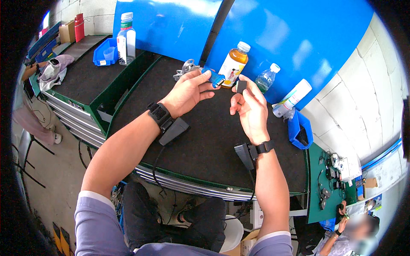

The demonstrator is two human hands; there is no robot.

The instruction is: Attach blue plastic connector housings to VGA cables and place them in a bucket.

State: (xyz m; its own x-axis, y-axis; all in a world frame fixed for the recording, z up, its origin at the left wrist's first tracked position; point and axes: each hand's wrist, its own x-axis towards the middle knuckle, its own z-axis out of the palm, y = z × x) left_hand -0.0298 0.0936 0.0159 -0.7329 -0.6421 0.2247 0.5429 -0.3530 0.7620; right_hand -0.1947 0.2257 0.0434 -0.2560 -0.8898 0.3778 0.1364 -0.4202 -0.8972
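Observation:
My left hand (188,91) is closed on a small blue piece (215,78) with a dark and silvery end, perhaps a connector. It points right, toward my other hand. Between the thumb and fingers of my right hand (253,106) is a small black block (241,87); its exact kind cannot be made out. A small gap separates the two pieces, both held above the dark bench mat (200,141). Just behind them stands a bottle of amber drink (234,64). Crumpled clear plastic (187,68) lies beyond my left fingers.
Along the blue back panel (282,38) are a clear bottle (267,78), a tilted white canister (292,98) and a blue bin (300,130). At left stand a water bottle (126,40) and another blue bin (105,53). A co-worker (350,234) sits at lower right; cables hang from my wrists.

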